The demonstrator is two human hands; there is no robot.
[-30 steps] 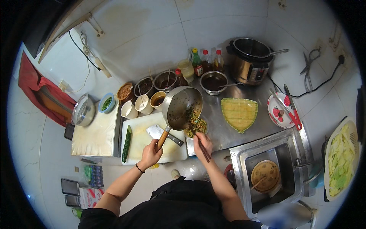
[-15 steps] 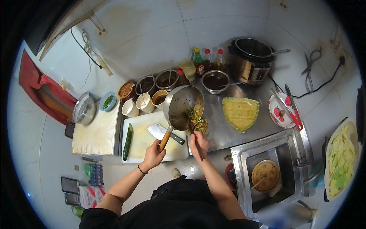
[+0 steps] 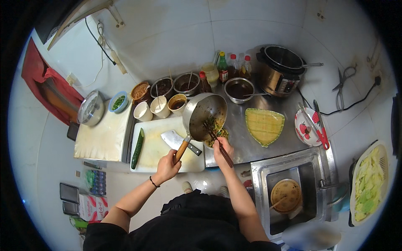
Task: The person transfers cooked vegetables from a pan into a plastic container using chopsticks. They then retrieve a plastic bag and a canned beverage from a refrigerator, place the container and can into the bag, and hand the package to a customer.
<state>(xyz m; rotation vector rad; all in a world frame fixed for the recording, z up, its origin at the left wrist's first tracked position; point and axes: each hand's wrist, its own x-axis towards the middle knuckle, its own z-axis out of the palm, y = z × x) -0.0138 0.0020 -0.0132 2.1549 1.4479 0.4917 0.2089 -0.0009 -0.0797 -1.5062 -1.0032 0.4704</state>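
Observation:
My left hand (image 3: 168, 168) grips the wooden handle of a steel pan (image 3: 197, 109), which is tipped on its side with its mouth to the right. My right hand (image 3: 223, 151) is closed around dark chopsticks (image 3: 225, 155), their tips inside the pan's mouth. Chopped food with green bits (image 3: 217, 130) lies at the pan's lower rim, over a container mostly hidden beneath. Under the pan and handle, a cleaver (image 3: 171, 139) rests on the white cutting board (image 3: 155, 157), with a cucumber (image 3: 137, 148) along the board's left side.
Behind the board stand seasoning bowls and cups (image 3: 160, 106), sauce bottles (image 3: 233, 67) and a pressure cooker (image 3: 279, 77). To the right are a yellow woven tray (image 3: 264, 126), a strawberry-patterned plate (image 3: 305, 137) with red-handled tools, a sink (image 3: 259, 180) and a basket of cabbage (image 3: 370, 184).
The chopsticks have swung so their back ends point further right, and their tips reach higher into the pan. The pan stays tipped in my left hand; the whole view has shifted slightly.

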